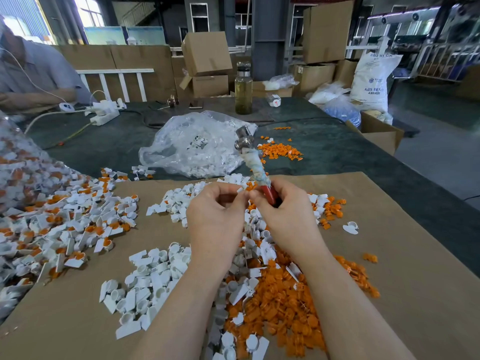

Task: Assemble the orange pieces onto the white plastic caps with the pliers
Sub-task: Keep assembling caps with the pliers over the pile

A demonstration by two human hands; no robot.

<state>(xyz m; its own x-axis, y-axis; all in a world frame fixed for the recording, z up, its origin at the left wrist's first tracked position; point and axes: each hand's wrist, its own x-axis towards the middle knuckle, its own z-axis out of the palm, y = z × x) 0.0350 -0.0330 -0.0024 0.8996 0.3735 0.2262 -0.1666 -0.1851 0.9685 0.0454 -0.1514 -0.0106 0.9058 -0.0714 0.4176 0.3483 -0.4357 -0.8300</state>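
Note:
My left hand pinches a small white plastic cap at its fingertips, above the cardboard sheet. My right hand grips the pliers by their red handles, tape-wrapped shaft and metal jaws pointing up and away; its fingertips meet the left hand's at the cap. Loose orange pieces lie heaped under my right forearm. Loose white caps are piled under my left forearm. White caps with orange pieces fitted spread out at the left.
A clear plastic bag of white caps lies beyond the cardboard, with more orange pieces to its right. A glass bottle, a power strip, cardboard boxes and a seated person at far left ring the table.

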